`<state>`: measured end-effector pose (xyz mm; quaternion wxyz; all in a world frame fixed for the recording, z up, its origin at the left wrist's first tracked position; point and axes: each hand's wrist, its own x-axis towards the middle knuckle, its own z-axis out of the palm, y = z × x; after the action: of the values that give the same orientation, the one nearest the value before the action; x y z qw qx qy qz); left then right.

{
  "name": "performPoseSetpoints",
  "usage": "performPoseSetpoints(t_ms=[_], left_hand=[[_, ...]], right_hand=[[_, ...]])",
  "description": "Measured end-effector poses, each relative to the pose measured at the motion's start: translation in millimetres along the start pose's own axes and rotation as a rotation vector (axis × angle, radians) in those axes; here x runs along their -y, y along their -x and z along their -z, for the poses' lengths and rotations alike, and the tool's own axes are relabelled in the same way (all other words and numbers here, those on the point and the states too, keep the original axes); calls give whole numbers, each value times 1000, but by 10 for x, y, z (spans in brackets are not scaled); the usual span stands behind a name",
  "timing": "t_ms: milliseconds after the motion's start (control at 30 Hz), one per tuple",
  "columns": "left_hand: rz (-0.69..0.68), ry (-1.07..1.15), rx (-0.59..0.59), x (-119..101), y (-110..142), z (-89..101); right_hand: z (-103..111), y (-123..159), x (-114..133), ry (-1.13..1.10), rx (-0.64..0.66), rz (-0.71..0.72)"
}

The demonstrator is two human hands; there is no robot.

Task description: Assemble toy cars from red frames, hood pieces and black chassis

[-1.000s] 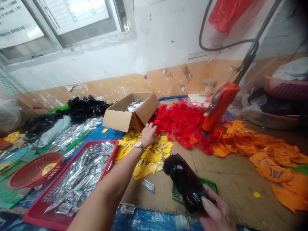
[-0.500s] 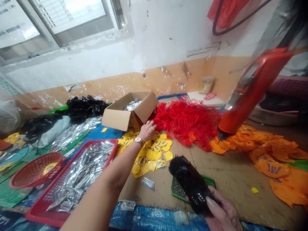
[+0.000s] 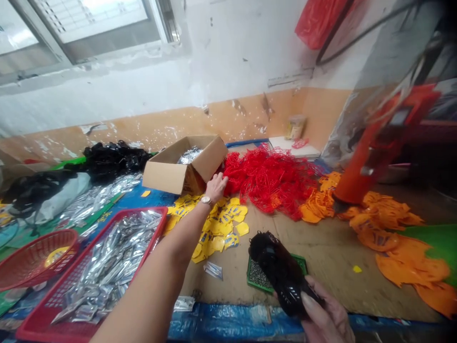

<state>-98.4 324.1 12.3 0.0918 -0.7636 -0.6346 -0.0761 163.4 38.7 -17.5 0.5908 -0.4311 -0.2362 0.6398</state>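
My left hand (image 3: 216,187) reaches across to the near left edge of a heap of red lattice-like plastic pieces (image 3: 267,178), beside the cardboard box. Its fingers are curled; what they grip, if anything, is hidden. Below it spreads a pile of yellow printed plastic pieces (image 3: 221,226). At the lower right, my right hand (image 3: 326,312) is closed around a long, glossy black plastic part (image 3: 282,274), held tilted. The part hangs over a green tray (image 3: 303,261) of small metal bits and hides some of it.
An orange-red power screwdriver (image 3: 371,152) hangs at the right above orange plastic pieces (image 3: 389,233). A red basket (image 3: 162,221) of silvery packets stands left, beside a round red basket (image 3: 21,257). The cardboard box (image 3: 166,176) holds more silvery pieces. Black plastic strips (image 3: 110,162) lie behind.
The view has shifted slightly right, so the bench things appear further left. My left hand stays at the edge of the red heap; my right hand keeps holding the black part.
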Motion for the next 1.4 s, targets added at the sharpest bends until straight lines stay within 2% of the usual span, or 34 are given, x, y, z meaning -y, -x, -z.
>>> performPoseSetpoints(t_ms=[100, 200, 300, 400, 500, 600, 767, 833, 933, 1000, 1033, 1100, 1167, 1267, 1400], left_hand=[[6, 87, 4, -91, 99, 25], [-21, 206, 70, -308, 161, -20], [-6, 315, 128, -545, 144, -109], [62, 422, 123, -673, 77, -173], [139, 572, 80, -655, 31, -186], [193, 742, -10, -536, 55, -151], [204, 967, -228, -323, 321, 40], [169, 1048, -301, -305, 533, 165], [56, 1157, -357, -398, 941, 396], [-42, 1210, -353, -526, 1219, 570], [-118, 1234, -342, -599, 1344, 656], [-378, 1212, -255, -741, 1551, 818], [-487, 1154, -131, -843, 1695, 951], [-481, 1066, -25, -871, 1819, 1078], [-505, 930, -12, -754, 1919, 1114]], right_hand=[[26, -12, 32, -8, -11, -13], [24, -13, 41, -19, -1, -32], [13, 18, 11, -16, -50, 11], [32, 41, -24, 40, -92, 39], [67, 32, -20, 93, -47, 41], [66, 25, 28, 44, -22, 69], [-45, 2, 147, -137, -16, 30], [-116, -46, 187, -165, -28, 14], [-223, -140, 222, -209, -110, -20], [-276, -188, 228, -207, -13, -146], [-296, -200, 226, -200, 18, -189], [-325, -193, 217, -196, 47, -227], [-335, -152, 211, -208, 70, -214], [-309, -78, 217, -220, 167, -178], [-268, -29, 251, -208, 262, -183]])
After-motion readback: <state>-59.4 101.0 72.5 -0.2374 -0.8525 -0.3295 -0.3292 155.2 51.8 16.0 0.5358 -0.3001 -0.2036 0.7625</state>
